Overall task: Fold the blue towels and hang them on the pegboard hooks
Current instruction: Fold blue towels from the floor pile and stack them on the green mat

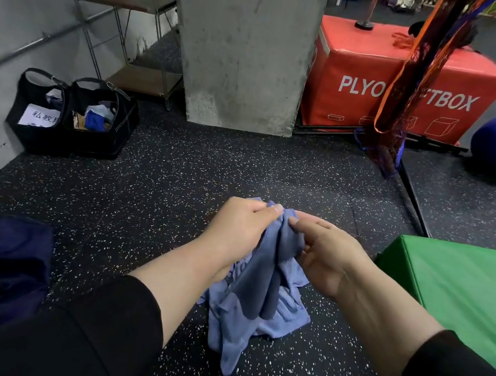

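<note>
Blue towel [259,291], bunched and pinched by left hand [238,230] and right hand [323,259] (edges hidden), could fold crooked.

Speckled black rubber floor [175,182] — black bags [71,115], red plyo box [389,80], green mat [469,290], concrete pillar [248,40].

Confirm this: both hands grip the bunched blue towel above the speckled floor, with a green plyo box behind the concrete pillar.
Not quite. The head view shows the plyo box beside the concrete pillar is red; both hands, left hand and right hand, do grip the blue towel above the speckled floor.
</note>
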`<action>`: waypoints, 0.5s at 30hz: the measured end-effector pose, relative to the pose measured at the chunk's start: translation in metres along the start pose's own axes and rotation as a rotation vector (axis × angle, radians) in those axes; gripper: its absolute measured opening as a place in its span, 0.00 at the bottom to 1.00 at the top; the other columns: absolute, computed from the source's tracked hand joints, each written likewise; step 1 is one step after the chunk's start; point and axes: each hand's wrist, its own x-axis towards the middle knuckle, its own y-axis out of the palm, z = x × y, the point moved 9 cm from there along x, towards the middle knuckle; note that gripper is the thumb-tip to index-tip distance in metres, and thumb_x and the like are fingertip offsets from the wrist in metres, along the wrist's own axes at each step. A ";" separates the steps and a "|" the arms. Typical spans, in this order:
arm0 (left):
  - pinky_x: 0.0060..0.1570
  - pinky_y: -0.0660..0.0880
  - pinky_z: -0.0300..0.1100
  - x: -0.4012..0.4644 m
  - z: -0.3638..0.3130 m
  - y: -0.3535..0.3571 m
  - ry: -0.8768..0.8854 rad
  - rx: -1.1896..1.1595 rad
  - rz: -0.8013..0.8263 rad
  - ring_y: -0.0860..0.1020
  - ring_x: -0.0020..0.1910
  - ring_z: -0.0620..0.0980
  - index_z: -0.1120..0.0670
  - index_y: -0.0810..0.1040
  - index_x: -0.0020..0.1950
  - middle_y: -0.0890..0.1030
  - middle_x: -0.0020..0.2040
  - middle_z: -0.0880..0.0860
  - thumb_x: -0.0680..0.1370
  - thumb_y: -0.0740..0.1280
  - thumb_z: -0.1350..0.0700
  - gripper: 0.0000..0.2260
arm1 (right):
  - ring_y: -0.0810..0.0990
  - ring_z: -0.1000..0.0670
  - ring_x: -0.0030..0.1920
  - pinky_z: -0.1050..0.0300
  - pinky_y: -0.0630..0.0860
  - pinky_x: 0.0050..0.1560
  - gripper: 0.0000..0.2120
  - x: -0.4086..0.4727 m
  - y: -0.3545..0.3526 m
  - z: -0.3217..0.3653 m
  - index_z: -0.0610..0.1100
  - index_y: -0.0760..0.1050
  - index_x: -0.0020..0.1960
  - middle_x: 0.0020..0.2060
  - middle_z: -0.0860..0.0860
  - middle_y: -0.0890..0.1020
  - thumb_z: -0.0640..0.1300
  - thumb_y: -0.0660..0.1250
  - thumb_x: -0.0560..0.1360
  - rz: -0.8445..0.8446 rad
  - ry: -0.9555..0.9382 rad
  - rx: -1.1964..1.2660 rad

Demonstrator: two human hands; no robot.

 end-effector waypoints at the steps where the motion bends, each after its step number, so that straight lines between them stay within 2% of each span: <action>1: 0.54 0.77 0.65 0.001 0.001 0.002 0.002 0.010 -0.001 0.72 0.40 0.48 0.67 0.77 0.47 0.73 0.39 0.53 0.71 0.66 0.35 0.32 | 0.86 0.48 0.37 0.59 0.80 0.34 0.08 0.002 -0.004 0.000 0.35 0.81 0.56 0.42 0.41 0.87 0.33 0.66 0.79 -0.030 -0.005 0.001; 3: 0.54 0.77 0.65 -0.001 0.002 0.006 0.006 0.038 0.005 0.72 0.40 0.48 0.66 0.76 0.44 0.72 0.38 0.54 0.72 0.65 0.37 0.29 | 0.85 0.47 0.41 0.57 0.80 0.40 0.10 0.005 -0.010 0.000 0.35 0.81 0.58 0.48 0.40 0.86 0.36 0.68 0.78 -0.083 -0.011 -0.034; 6: 0.52 0.79 0.63 -0.001 0.003 0.009 0.008 0.067 0.005 0.73 0.38 0.49 0.63 0.75 0.40 0.72 0.36 0.54 0.75 0.64 0.40 0.24 | 0.84 0.46 0.44 0.53 0.80 0.46 0.15 0.006 -0.013 -0.003 0.33 0.80 0.60 0.51 0.38 0.85 0.41 0.72 0.77 -0.126 0.009 -0.056; 10: 0.45 0.79 0.56 0.003 0.004 0.002 0.032 0.046 -0.037 0.71 0.35 0.50 0.65 0.74 0.38 0.70 0.34 0.54 0.75 0.66 0.43 0.23 | 0.85 0.47 0.42 0.53 0.80 0.44 0.11 0.004 -0.013 -0.005 0.36 0.81 0.56 0.48 0.41 0.85 0.42 0.72 0.78 -0.137 0.041 -0.042; 12: 0.40 0.74 0.53 0.003 0.005 0.002 0.027 0.052 -0.029 0.68 0.34 0.50 0.65 0.72 0.37 0.67 0.31 0.50 0.77 0.67 0.46 0.22 | 0.82 0.47 0.42 0.51 0.78 0.46 0.09 0.003 -0.011 -0.006 0.39 0.81 0.55 0.46 0.43 0.84 0.43 0.71 0.78 -0.127 0.032 -0.100; 15: 0.40 0.68 0.48 0.000 0.005 0.008 0.016 0.069 0.005 0.66 0.34 0.50 0.61 0.71 0.33 0.66 0.29 0.47 0.79 0.68 0.49 0.20 | 0.78 0.46 0.39 0.51 0.78 0.42 0.05 0.000 -0.007 -0.007 0.44 0.78 0.49 0.40 0.44 0.81 0.46 0.69 0.80 -0.110 0.036 -0.205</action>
